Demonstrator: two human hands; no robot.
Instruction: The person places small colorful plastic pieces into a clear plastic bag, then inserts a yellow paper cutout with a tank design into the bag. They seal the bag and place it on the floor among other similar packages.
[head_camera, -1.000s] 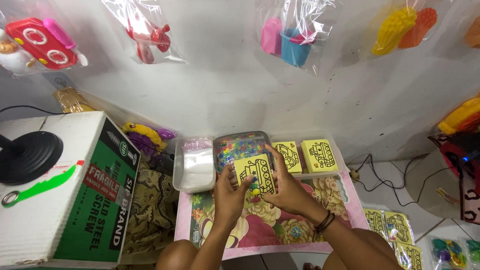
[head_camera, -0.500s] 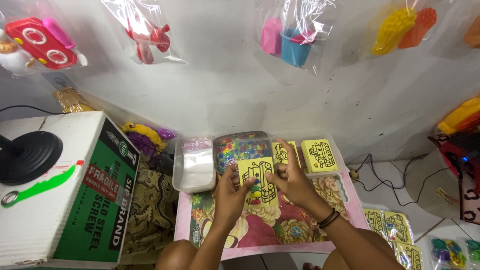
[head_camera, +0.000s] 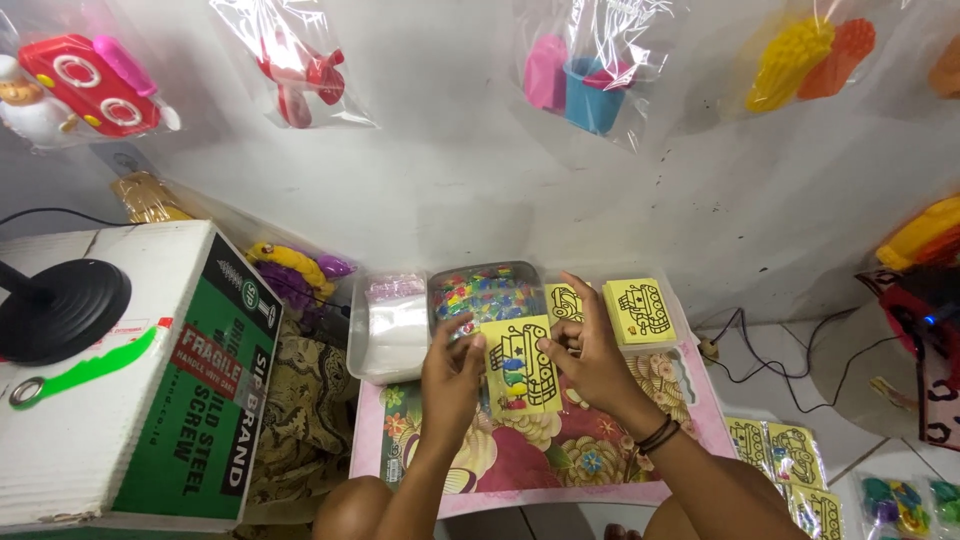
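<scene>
A person sits over a pink flowered tray (head_camera: 620, 480) and holds a yellow card with a black truck drawing (head_camera: 520, 366) above its far half. The left hand (head_camera: 452, 378) grips the card's left edge, fingers curled around it; the right hand (head_camera: 590, 355) pinches the right edge, fingers loosely spread. Small coloured pieces sit on the card's face. Just beyond the card, at the tray's far edge, stands a clear tub of multicoloured bits (head_camera: 485, 293), with a stack of clear bags (head_camera: 393, 318) to its left and a stack of similar yellow cards (head_camera: 640, 311) to its right. A green and white cardboard box (head_camera: 190, 400) stands well left of the tray.
</scene>
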